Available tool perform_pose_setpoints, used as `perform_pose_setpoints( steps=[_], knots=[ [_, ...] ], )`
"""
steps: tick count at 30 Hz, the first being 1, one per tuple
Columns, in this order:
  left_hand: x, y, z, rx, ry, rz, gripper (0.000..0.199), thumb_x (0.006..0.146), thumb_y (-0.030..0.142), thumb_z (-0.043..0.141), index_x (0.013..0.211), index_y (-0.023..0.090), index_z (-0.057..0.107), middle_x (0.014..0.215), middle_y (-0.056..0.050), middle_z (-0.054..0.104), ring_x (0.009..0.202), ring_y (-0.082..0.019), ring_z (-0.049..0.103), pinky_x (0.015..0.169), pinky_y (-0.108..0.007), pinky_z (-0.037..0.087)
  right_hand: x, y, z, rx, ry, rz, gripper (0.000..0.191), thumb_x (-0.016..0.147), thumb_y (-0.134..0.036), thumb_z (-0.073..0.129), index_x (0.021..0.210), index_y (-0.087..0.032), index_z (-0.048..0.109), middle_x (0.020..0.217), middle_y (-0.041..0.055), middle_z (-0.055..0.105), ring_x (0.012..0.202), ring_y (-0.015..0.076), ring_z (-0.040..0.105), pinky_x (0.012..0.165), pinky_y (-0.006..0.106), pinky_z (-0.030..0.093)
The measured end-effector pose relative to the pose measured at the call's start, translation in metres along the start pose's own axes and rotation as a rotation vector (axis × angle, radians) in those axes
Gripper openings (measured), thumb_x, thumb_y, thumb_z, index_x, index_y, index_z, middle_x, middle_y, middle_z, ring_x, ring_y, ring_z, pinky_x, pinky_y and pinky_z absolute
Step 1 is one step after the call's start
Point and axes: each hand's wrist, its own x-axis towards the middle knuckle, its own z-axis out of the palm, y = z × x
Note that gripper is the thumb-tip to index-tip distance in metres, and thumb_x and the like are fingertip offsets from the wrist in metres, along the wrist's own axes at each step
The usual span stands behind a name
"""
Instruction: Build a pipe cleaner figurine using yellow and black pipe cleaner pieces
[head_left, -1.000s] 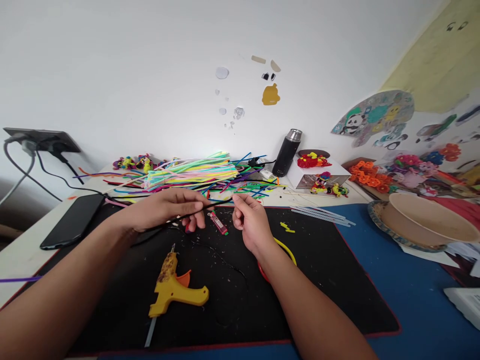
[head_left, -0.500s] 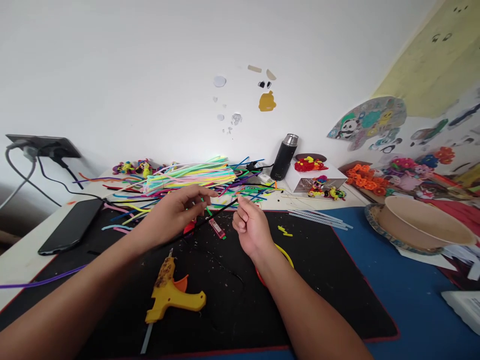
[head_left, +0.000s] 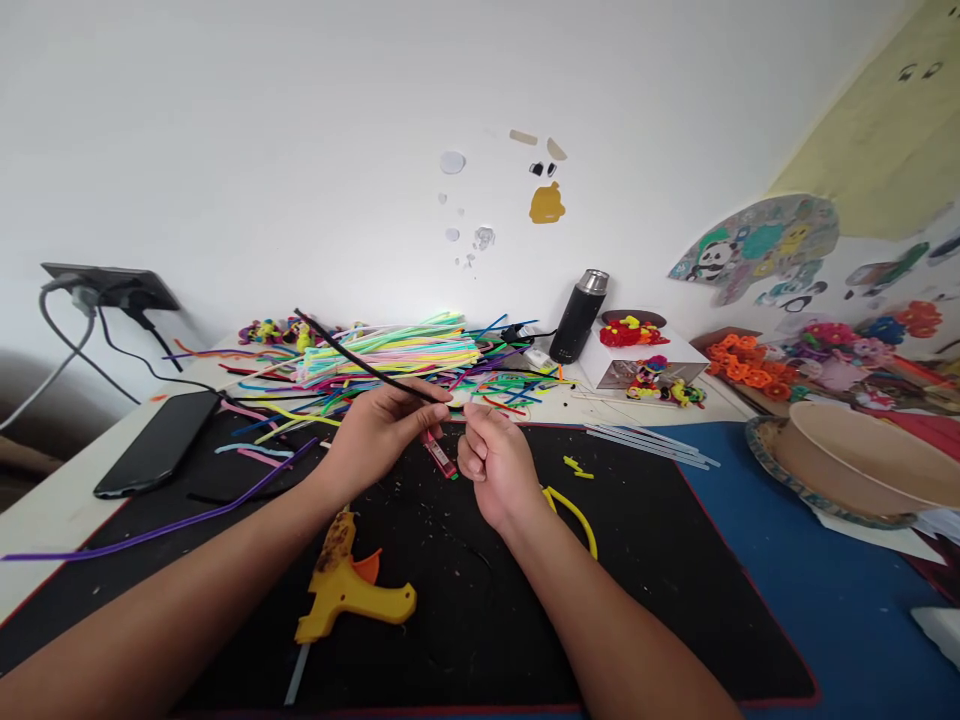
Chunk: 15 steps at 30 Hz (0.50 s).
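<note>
A black pipe cleaner (head_left: 358,362) slants from the upper left down to my fingers, above the black mat (head_left: 660,600). My left hand (head_left: 384,428) pinches it near its lower right end, thumb against fingers. Close beside it, my right hand (head_left: 495,455) is closed with thumb and forefinger on the tip of the same pipe cleaner. Below my left wrist lies a yellow glue gun (head_left: 352,585) with a glue stick in its back. A small red labelled item (head_left: 440,456) lies between the hands, partly covered. A yellow loop (head_left: 581,518) shows beside my right wrist.
A heap of coloured pipe cleaners (head_left: 390,358) lies along the wall. Behind stand a black flask (head_left: 579,318) and a white box (head_left: 675,362). A phone (head_left: 157,443) lies left; glue sticks (head_left: 652,445) and a bowl (head_left: 870,455) are right.
My left hand has closed on the black pipe cleaner, whose long end now points up to the left instead of down. Both hands are closer together. The view has shifted slightly.
</note>
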Motion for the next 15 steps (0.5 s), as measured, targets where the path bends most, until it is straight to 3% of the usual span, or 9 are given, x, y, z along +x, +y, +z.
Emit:
perform_pose_setpoints(
  steps=[3, 8, 15],
  knots=[
    [0.002, -0.001, -0.002, -0.069, 0.039, -0.028, 0.047, 0.076, 0.06, 0.086, 0.09, 0.017, 0.075, 0.069, -0.004, 0.073, 0.062, -0.019, 0.067, 0.06, -0.031, 0.056, -0.001, 0.001, 0.001, -0.06, -0.002, -0.049, 0.044, 0.072, -0.048, 0.09, 0.079, -0.021, 0.056, 0.047, -0.0138, 0.037, 0.037, 0.0054, 0.032, 0.038, 0.021, 0.016],
    [0.004, -0.002, -0.005, -0.035, 0.062, 0.007, 0.043, 0.074, 0.057, 0.088, 0.082, 0.017, 0.075, 0.069, -0.004, 0.075, 0.06, -0.017, 0.066, 0.057, -0.028, 0.053, -0.001, 0.003, -0.001, -0.216, -0.008, -0.168, 0.038, 0.08, -0.051, 0.083, 0.084, -0.021, 0.06, 0.05, -0.0126, 0.041, 0.036, 0.006, 0.033, 0.038, 0.022, 0.019],
    [0.006, 0.002, -0.029, 0.221, 0.005, 0.081, 0.043, 0.084, 0.061, 0.077, 0.084, 0.017, 0.079, 0.071, -0.004, 0.076, 0.064, -0.019, 0.068, 0.059, -0.027, 0.051, -0.006, -0.001, -0.004, -0.736, -0.129, -0.322, 0.023, 0.095, -0.044, 0.065, 0.087, -0.022, 0.061, 0.06, -0.0061, 0.053, 0.049, 0.0117, 0.044, 0.048, 0.025, 0.029]
  ],
)
